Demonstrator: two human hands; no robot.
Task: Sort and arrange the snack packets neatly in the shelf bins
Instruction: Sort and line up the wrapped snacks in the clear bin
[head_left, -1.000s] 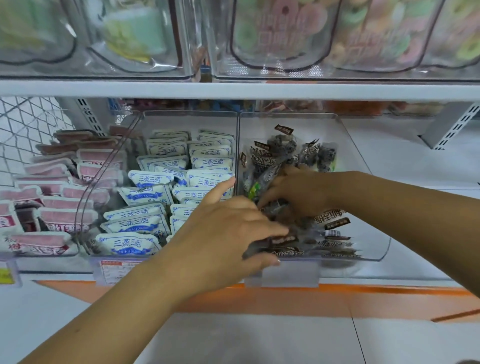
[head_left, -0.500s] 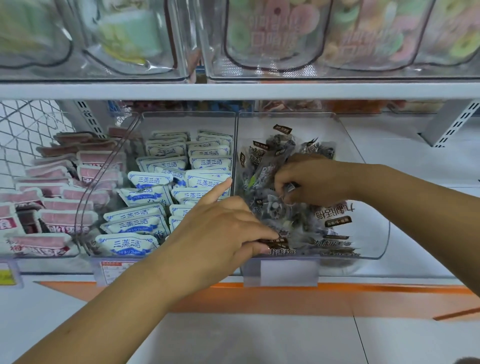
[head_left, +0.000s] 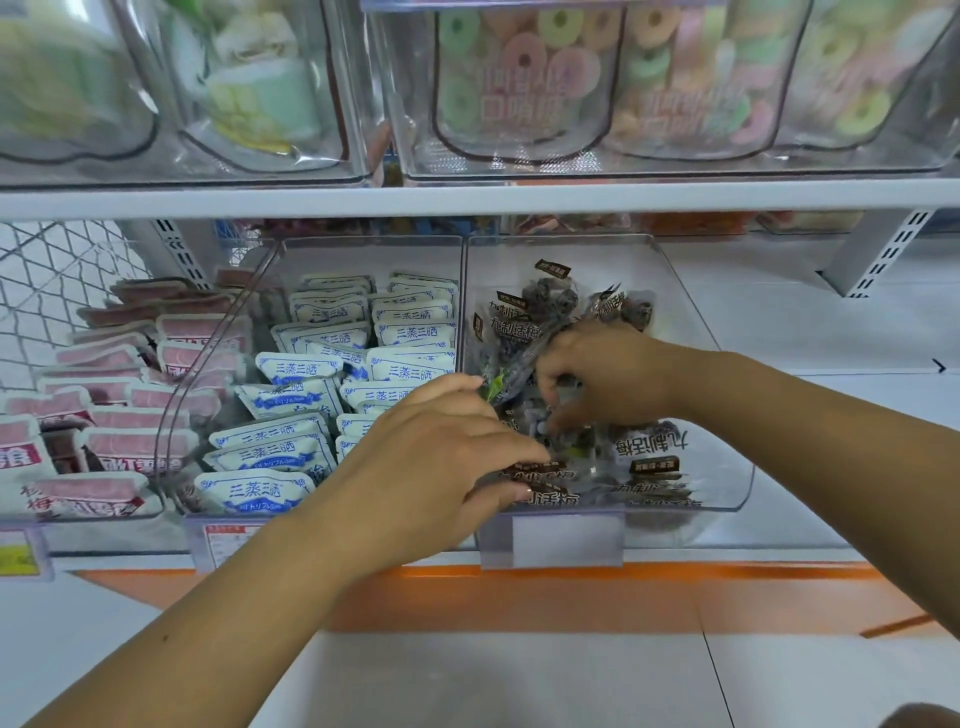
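Observation:
A clear plastic bin on the shelf holds a loose heap of dark plum packets with brown labels. Both hands are inside it. My left hand is at the bin's front, thumb and fingers pinched on a dark packet near the front wall. My right hand reaches in from the right, fingers curled down into the middle of the heap around clear-wrapped pieces. The bin to the left holds white and blue packets in rough rows.
Pink packets fill a bin at the far left beside a wire mesh panel. The upper shelf edge carries clear bins of ring candies. Bare white shelf lies right of the plum bin. Orange floor strip below.
My right hand moved back and slightly up over the heap, then dipped its fingers into the middle. My left hand stayed at the bin's front, still pinching a packet.

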